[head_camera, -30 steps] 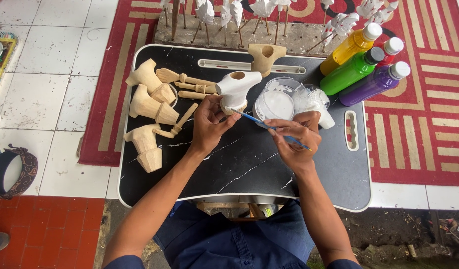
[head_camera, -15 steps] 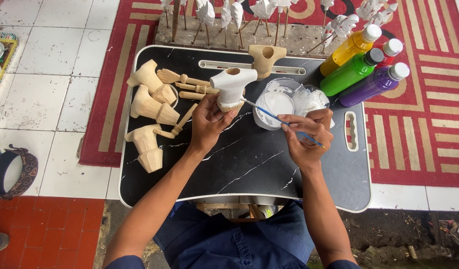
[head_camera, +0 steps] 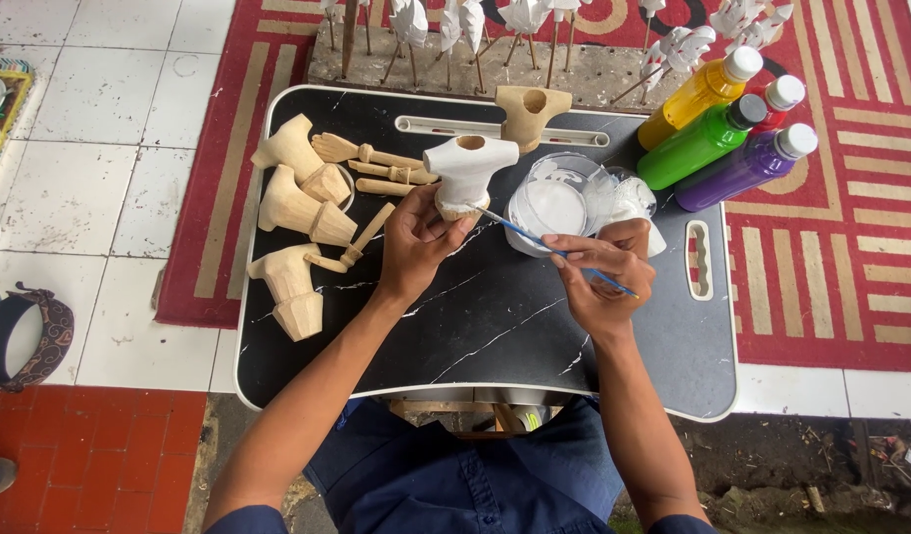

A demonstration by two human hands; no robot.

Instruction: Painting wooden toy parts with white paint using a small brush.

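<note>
A white torso (head_camera: 468,170) stands upright near the middle of the bench (head_camera: 495,326), a little toward the far edge, with a round hole in its top. The left hand (head_camera: 419,242) is closed around its unpainted base from below and the near side. The right hand (head_camera: 602,277) is pinched shut on a thin blue brush (head_camera: 549,245), whose tip touches the torso low on its right side.

Just right of the torso, behind the brush, sits a clear bowl (head_camera: 552,206) of white paint, touching a crumpled plastic bag (head_camera: 624,198). Beyond them, at the far right corner, three bottles (head_camera: 718,138) lie tilted over the bench's edge: yellow, green and purple, with a red one behind.

A bare wooden torso (head_camera: 531,111) stands at the far edge by a long slot. Left of the painted torso lie wooden arms (head_camera: 371,163) and three more bare bodies (head_camera: 295,213), stacked toward the left edge; the nearest one sits just beside that edge.

The near half of the black marbled bench is open from the forearms out to both sides, and a handle slot (head_camera: 700,259) is cut by the right edge. Past the far edge, white pieces on sticks (head_camera: 455,25) stand in a block on a red striped rug (head_camera: 851,227)
</note>
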